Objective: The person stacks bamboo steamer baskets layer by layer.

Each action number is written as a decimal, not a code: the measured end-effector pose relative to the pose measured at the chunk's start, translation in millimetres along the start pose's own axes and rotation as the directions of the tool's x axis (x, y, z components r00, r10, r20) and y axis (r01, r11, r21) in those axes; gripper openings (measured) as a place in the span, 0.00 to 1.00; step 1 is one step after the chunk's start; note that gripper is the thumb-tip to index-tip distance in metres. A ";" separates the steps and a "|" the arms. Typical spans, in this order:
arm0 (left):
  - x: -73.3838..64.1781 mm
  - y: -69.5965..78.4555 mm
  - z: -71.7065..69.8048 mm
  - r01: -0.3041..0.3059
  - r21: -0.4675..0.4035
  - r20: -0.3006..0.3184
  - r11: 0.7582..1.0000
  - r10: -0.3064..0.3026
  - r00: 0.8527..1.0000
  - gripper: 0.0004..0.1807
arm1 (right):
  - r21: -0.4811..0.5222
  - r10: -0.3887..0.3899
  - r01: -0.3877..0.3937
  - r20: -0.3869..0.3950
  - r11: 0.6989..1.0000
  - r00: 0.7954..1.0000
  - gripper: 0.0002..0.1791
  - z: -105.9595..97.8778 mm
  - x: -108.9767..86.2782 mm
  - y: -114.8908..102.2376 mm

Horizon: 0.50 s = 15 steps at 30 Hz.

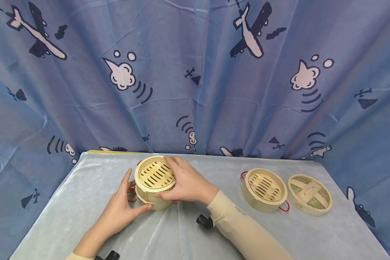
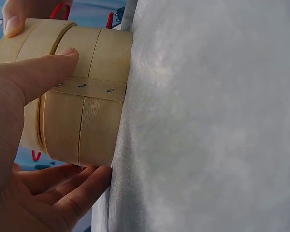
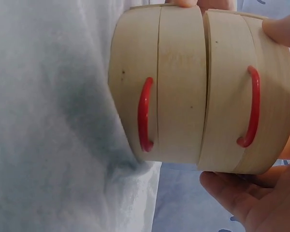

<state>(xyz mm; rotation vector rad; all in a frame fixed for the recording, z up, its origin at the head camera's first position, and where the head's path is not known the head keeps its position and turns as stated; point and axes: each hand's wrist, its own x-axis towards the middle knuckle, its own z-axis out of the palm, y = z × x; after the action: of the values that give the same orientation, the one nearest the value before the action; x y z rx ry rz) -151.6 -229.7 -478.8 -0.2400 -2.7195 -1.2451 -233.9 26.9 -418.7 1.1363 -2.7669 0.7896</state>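
Note:
Two round bamboo steamer baskets stand stacked at the left of the table. My right hand [image 1: 190, 184] grips the upper steamer basket [image 1: 156, 176], thumb at its front and fingers over the far right rim. The lower steamer basket [image 1: 161, 206] rests on the cloth, held by my left hand [image 1: 118, 211] from the left. In the left wrist view, that thumb lies across the wall of the lower basket [image 2: 104, 121], the fingers against its opposite side. Red handles [image 3: 144, 116] show on both baskets in the right wrist view, where a narrow dark seam runs between them.
Another slatted steamer basket [image 1: 263, 189] with red handles stands to the right. Beside it lies a woven bamboo lid [image 1: 309, 195] with a crossbar. A pale cloth [image 1: 211, 180] covers the table, and a blue patterned curtain [image 1: 195, 72] hangs behind.

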 end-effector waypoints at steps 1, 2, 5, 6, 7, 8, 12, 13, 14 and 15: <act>0.0 0.2 -0.2 -0.002 0.001 -0.001 1.000 0.002 1.000 0.75 | -0.005 -0.005 0.005 0.003 1.000 1.000 0.68 -0.2 0.8 -0.8; -0.1 0.4 -0.3 -0.004 0.000 -0.002 1.000 0.004 1.000 0.75 | -0.012 -0.011 0.011 0.005 1.000 1.000 0.68 -0.2 1.5 -1.7; 0.0 1.0 -0.8 -0.004 -0.004 0.001 1.000 0.004 1.000 0.75 | -0.024 -0.028 0.028 0.012 0.999 1.000 0.67 -0.2 2.9 -4.3; 0.1 1.3 -1.0 -0.002 -0.005 0.004 1.000 0.002 1.000 0.75 | -0.027 -0.031 0.031 0.015 0.999 0.999 0.67 0.1 3.1 -4.9; 0.2 1.4 -1.1 0.001 -0.005 0.007 1.000 -0.001 1.000 0.75 | -0.027 -0.032 0.032 0.017 0.999 0.999 0.67 0.3 3.2 -5.7; 0.4 1.5 -1.1 0.004 -0.007 0.009 1.000 -0.004 1.000 0.75 | -0.028 -0.027 0.028 0.019 0.999 0.999 0.67 0.6 3.1 -6.3; 0.6 1.6 -0.9 0.006 -0.003 0.008 1.000 -0.006 1.000 0.74 | -0.019 -0.009 0.010 0.028 1.000 1.000 0.68 2.0 2.8 -6.7; 0.5 1.4 -0.8 0.005 -0.003 0.007 1.000 -0.005 1.000 0.74 | -0.016 -0.007 0.008 0.029 1.000 1.000 0.68 2.4 2.9 -6.7; 0.3 1.3 -0.7 0.003 -0.004 0.005 1.000 -0.003 1.000 0.74 | -0.014 -0.007 0.007 0.030 1.000 1.000 0.68 2.9 2.9 -6.3; 0.1 1.2 -0.6 0.001 -0.005 0.003 1.000 -0.001 1.000 0.74 | -0.012 -0.007 0.007 0.031 1.000 1.000 0.68 3.4 3.1 -5.9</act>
<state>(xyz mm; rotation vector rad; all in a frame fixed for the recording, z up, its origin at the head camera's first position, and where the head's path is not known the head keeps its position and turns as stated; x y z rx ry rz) -151.5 -229.4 -477.5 -0.2408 -2.7195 -1.2524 -231.7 19.8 -418.4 1.1651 -2.7872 0.7604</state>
